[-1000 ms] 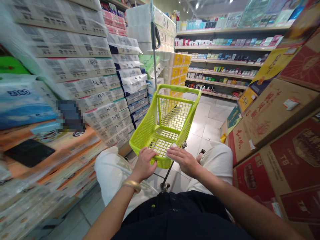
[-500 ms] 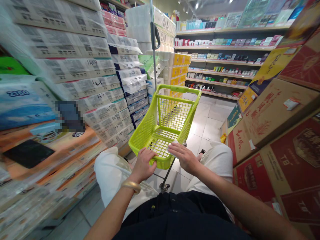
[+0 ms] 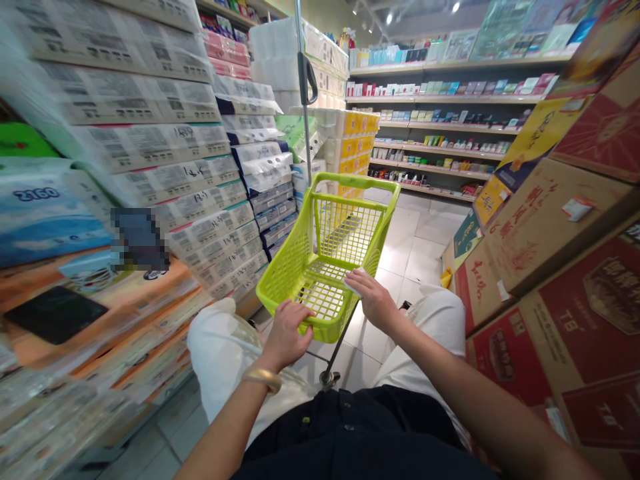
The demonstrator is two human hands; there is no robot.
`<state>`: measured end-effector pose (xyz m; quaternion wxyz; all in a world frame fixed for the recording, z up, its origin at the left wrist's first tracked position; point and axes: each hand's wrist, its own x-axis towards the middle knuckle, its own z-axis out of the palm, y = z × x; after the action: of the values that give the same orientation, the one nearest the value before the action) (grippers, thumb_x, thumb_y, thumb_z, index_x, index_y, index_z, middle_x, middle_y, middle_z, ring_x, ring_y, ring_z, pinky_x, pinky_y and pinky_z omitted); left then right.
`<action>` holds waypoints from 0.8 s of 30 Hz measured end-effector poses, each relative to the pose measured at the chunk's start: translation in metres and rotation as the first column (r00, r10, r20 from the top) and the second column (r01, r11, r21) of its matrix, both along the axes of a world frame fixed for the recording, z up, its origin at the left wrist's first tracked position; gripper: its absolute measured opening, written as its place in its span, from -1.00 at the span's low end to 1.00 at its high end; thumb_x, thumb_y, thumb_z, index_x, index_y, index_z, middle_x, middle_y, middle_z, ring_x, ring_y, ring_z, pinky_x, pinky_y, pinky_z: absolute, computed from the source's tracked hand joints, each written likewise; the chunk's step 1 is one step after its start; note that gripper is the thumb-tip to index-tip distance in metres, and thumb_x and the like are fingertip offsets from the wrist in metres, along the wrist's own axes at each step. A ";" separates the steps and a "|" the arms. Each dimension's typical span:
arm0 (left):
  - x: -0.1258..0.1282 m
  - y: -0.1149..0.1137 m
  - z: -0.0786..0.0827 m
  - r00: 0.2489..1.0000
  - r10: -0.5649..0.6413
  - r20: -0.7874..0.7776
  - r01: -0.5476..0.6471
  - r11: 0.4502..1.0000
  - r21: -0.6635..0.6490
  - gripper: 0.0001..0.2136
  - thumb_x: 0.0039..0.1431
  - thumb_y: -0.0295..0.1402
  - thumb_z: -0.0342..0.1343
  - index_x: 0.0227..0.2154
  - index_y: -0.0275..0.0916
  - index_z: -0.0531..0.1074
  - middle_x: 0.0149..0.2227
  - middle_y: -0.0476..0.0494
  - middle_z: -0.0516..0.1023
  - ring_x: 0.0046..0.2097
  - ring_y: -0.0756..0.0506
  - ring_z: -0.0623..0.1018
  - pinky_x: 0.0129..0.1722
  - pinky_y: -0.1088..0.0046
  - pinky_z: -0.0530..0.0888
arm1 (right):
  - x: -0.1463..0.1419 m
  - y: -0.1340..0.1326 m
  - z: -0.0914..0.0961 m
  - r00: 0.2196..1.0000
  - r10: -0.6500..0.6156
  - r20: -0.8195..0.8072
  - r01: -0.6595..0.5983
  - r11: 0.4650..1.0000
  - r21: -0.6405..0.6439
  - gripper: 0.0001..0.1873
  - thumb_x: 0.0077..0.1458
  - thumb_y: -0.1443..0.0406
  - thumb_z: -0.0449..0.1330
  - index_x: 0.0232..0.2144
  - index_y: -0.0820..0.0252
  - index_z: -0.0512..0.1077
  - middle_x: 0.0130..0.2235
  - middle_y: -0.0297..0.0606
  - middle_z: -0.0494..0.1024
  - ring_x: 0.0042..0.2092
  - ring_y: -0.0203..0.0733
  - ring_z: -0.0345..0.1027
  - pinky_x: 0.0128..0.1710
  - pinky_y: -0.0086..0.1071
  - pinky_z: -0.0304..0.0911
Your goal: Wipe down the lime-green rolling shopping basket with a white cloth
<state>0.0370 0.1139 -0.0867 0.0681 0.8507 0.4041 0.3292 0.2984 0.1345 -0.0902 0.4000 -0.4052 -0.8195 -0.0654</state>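
A lime-green plastic shopping basket with lattice walls stands on a wheeled metal frame between my knees. My left hand, with a gold bangle at the wrist, grips its near rim, fingers over the edge and thumb outside. My right hand presses a white wipe against the basket's right rim. Most of the wipe is hidden under the fingers; only a small white part shows, so tissue or cloth cannot be told apart. The inside of the basket shows its bare grid floor.
Stacked paper packs rise at my left, with a black tablet-like object on orange packs. Red and brown cartons line my right. Behind the basket stand a metal pole with a black handle and stocked shelves.
My right hand has slid a little along the right rim, away from me and to the right, with the wipe. My left hand keeps its grip on the near rim.
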 end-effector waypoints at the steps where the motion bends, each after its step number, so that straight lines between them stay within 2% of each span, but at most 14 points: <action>1: 0.000 0.000 0.000 1.000 0.000 -0.004 0.000 1.000 0.001 -0.84 -0.01 -0.45 0.04 -0.33 -0.16 0.42 -0.30 -0.06 0.58 -0.17 -0.15 0.55 0.13 0.10 0.29 | -0.006 -0.008 -0.003 1.000 0.020 0.006 -0.020 1.000 0.005 -0.43 0.20 0.56 -0.05 0.17 0.10 0.39 0.12 -0.14 0.52 0.25 -0.11 0.28 0.25 -0.03 0.27; 5: -0.002 -0.001 0.002 1.000 -0.016 -0.011 0.016 1.000 -0.004 -0.88 0.05 -0.40 0.04 -0.33 -0.15 0.42 -0.30 -0.07 0.58 -0.18 -0.16 0.54 0.13 0.11 0.29 | -0.026 -0.038 -0.011 0.987 0.143 0.076 -0.144 0.990 0.005 -0.46 0.25 0.50 -0.04 0.21 0.09 0.33 0.14 -0.14 0.50 0.28 -0.13 0.24 0.26 -0.05 0.25; 8: -0.003 -0.003 0.004 1.000 -0.026 -0.002 0.026 0.999 -0.029 -0.89 0.10 -0.34 0.03 -0.32 -0.15 0.42 -0.29 -0.08 0.58 -0.17 -0.16 0.53 0.13 0.11 0.29 | -0.023 -0.038 -0.007 0.975 0.189 0.119 -0.191 0.982 0.007 -0.48 0.27 0.49 -0.03 0.21 0.10 0.33 0.14 -0.14 0.51 0.28 -0.14 0.24 0.25 -0.06 0.26; 14: -0.005 -0.005 0.005 0.999 -0.032 0.010 0.033 0.999 -0.043 -0.85 0.20 -0.27 -0.03 -0.33 -0.15 0.43 -0.30 -0.08 0.59 -0.17 -0.14 0.53 0.11 0.13 0.29 | 0.008 0.002 0.009 0.997 0.034 0.062 -0.035 0.999 0.017 -0.43 0.21 0.56 -0.08 0.14 0.09 0.41 0.10 -0.15 0.54 0.23 -0.13 0.32 0.22 -0.07 0.31; 16: -0.005 -0.005 0.006 1.000 -0.029 0.001 0.029 0.998 -0.050 -0.84 0.22 -0.27 -0.04 -0.34 -0.15 0.42 -0.31 -0.08 0.58 -0.18 -0.13 0.53 0.11 0.13 0.29 | 0.010 0.007 0.010 0.999 -0.011 0.042 0.010 1.000 0.016 -0.41 0.18 0.59 -0.08 0.13 0.11 0.43 0.09 -0.15 0.55 0.22 -0.13 0.33 0.21 -0.07 0.33; 20: -0.001 -0.012 0.010 0.998 0.014 -0.057 -0.017 0.999 -0.039 -0.86 0.21 -0.24 0.02 -0.35 -0.16 0.42 -0.30 -0.10 0.57 -0.14 -0.17 0.53 0.18 0.03 0.23 | -0.006 -0.016 0.003 0.999 0.011 0.045 -0.011 1.000 0.011 -0.45 0.20 0.56 -0.06 0.13 0.13 0.42 0.11 -0.14 0.53 0.23 -0.12 0.31 0.22 -0.06 0.31; 24: 0.014 -0.024 0.012 0.995 0.030 -0.096 -0.027 0.999 0.034 -0.78 0.14 -0.26 0.12 -0.15 -0.15 0.41 -0.12 -0.17 0.57 0.06 -0.26 0.47 0.29 -0.09 0.03 | -0.024 -0.043 -0.004 0.984 0.145 0.101 -0.146 0.989 0.002 -0.51 0.24 0.51 -0.04 0.14 0.19 0.41 0.13 -0.11 0.52 0.25 -0.11 0.28 0.23 -0.10 0.29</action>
<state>0.0506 0.0896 -0.0744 0.0297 0.8609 0.4134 0.2951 0.2742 0.0914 -0.0938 0.3640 -0.3384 -0.8657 -0.0599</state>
